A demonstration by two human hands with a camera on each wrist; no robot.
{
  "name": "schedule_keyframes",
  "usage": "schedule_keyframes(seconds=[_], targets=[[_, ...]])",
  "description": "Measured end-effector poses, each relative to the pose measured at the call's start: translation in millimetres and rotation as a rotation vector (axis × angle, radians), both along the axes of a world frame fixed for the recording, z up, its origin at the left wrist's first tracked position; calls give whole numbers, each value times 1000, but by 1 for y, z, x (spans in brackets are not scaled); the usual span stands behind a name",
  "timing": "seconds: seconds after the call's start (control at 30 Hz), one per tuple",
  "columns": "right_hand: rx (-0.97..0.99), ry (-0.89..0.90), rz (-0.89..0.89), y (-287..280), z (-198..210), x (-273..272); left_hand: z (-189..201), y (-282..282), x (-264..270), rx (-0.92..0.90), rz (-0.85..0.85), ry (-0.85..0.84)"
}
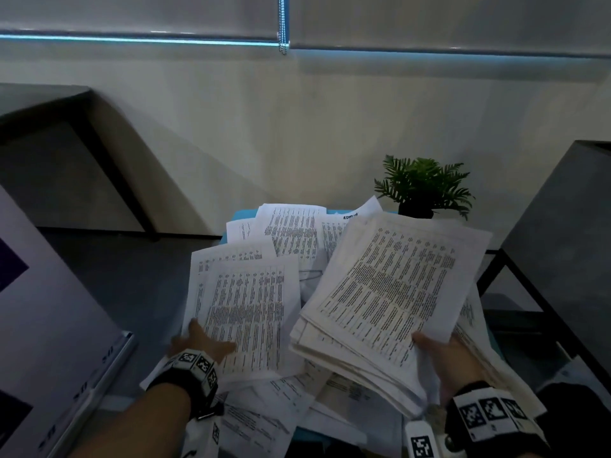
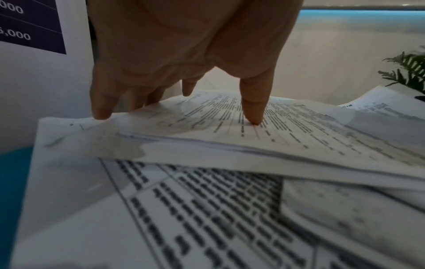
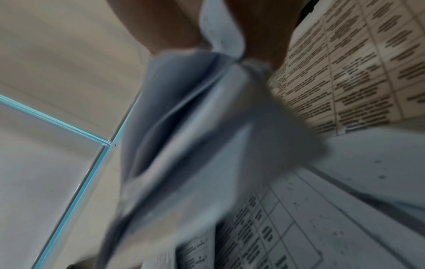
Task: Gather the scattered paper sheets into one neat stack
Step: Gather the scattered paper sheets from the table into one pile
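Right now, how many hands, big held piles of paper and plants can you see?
Hands: 2, the left hand resting on loose sheets, the right hand gripping the pile.
Held piles of paper: 1, the thick pile.
Plants: 1, the potted plant.
Total: 4. The loose sheets overlap too much to count.

The left hand [image 1: 198, 342] lies spread with straight fingers pressing down, while the right hand [image 1: 443, 361] grips, thumb on top.

Table [image 1: 243, 214] mostly hidden under sheets [image 1: 246, 312]; held stack [image 3: 207, 145] blurred in right wrist view
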State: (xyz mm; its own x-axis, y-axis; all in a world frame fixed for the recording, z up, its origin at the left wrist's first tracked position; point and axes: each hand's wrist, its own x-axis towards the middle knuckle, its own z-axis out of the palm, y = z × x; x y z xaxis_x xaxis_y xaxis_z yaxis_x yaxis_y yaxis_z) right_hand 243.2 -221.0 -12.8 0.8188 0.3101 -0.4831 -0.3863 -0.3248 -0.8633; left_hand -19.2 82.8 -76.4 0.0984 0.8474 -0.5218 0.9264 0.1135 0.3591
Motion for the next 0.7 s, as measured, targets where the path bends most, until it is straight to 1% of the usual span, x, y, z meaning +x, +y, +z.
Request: schedule_keyframes(seconds=[0.1, 0.23, 0.3, 0.37, 0.4, 0.47, 0.53, 0.6, 0.67, 0.7], targets=[[-4, -12, 17, 6, -2, -6, 4, -4, 0, 45, 15, -17], [2, -26, 28, 12, 1, -11, 19, -20, 3, 189, 3, -35], [4, -34, 27, 14, 2, -14, 21, -22, 2, 234, 8, -125], [-3, -46, 31, 14, 6, -16, 22, -22, 1, 259, 39, -291], [-2, -46, 33, 14, 7, -15, 24, -22, 0, 257, 66, -362], [-3, -45, 31, 12, 12, -15, 26, -23, 0, 241, 127, -418], [-6, -38, 33, 10, 16, -17, 23, -16, -2, 177, 171, -481], [-13, -38, 30, 8, 17, -17, 20, -8, -5, 91, 171, -536], [-18, -28, 10, 7, 15, -17, 17, -3, -7, 98, 177, -570], [-22, -24, -8, 7, 15, -18, 19, -4, -7, 130, 173, -598]])
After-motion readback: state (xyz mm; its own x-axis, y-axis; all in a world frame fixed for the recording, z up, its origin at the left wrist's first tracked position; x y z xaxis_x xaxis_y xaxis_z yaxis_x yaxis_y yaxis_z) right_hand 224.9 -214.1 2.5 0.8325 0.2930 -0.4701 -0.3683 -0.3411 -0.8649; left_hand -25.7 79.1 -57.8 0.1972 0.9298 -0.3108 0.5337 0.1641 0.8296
